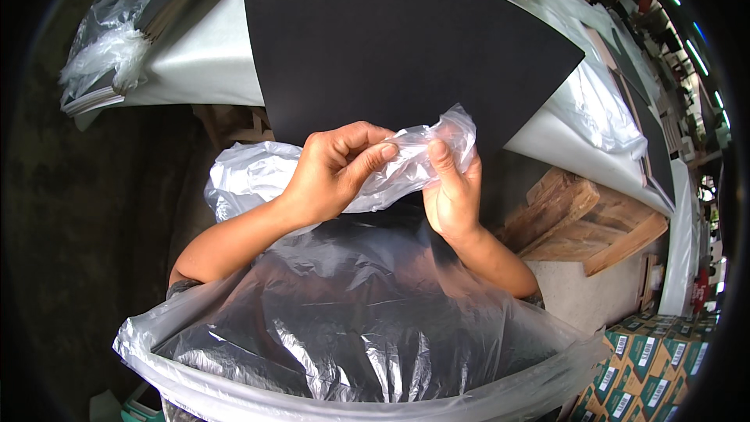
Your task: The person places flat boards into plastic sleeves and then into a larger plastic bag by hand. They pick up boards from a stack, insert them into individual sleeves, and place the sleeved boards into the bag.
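Note:
A clear plastic bag (406, 160) is gathered between my two hands, in front of a large black sheet (391, 39). My left hand (332, 168) pinches the crumpled film between thumb and fingers. On the other side, my right hand (455, 187) grips the bunched end, its thumb pressed on the film. A loose, puffed part of the bag (254, 176) hangs to the left behind my left wrist. More of the clear film (375, 320) spreads wide below my forearms, close to my body.
White wrapped stacks (207, 55) lie under the black sheet. A wooden pallet (590, 215) shows beneath them at the right. Green and brown cartons (641, 367) are piled at the lower right. Crumpled plastic (113, 59) hangs at the far left corner.

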Demonstrator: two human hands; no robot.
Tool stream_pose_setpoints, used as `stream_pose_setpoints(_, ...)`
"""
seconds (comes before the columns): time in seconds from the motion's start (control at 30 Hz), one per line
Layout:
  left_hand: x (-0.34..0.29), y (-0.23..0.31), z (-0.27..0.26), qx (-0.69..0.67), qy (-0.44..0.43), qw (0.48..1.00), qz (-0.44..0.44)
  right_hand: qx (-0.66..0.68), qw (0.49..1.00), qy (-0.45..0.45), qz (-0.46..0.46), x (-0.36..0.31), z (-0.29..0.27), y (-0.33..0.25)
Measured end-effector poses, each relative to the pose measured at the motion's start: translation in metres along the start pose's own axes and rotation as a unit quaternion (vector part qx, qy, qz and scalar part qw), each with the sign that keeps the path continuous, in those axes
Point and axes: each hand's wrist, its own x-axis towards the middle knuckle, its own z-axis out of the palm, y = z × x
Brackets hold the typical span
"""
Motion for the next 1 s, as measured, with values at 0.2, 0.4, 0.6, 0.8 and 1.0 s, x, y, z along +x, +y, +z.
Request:
stream_pose_setpoints(0.2, 0.002, -0.005, -0.014, -0.012, -0.001, 1.0, -0.018, -0.101, 0.991, -0.05, 0.073, -0.001, 0.001, -0.003)
stream_pose_setpoints(0.4, 0.002, -0.008, -0.015, -0.042, -0.009, 0.999, -0.018, -0.052, 0.996, -0.017, 0.064, 0.001, 0.003, -0.001)
stream_pose_setpoints(0.6, 0.001, 0.0, 0.0, -0.022, 0.019, 0.999, -0.013, -0.035, 0.997, -0.026, 0.06, 0.002, 0.001, 0.001)
stream_pose_setpoints(0.8, 0.004, 0.0, 0.009, 0.015, 0.101, 0.994, 0.028, 0.002, 0.993, -0.015, 0.12, 0.003, 0.007, -0.003)
stream_pose_setpoints(1.0, -0.002, -0.007, -0.004, 0.05, 0.032, 0.997, 0.042, 0.018, 0.993, 0.01, 0.116, 0.002, 0.012, -0.003)
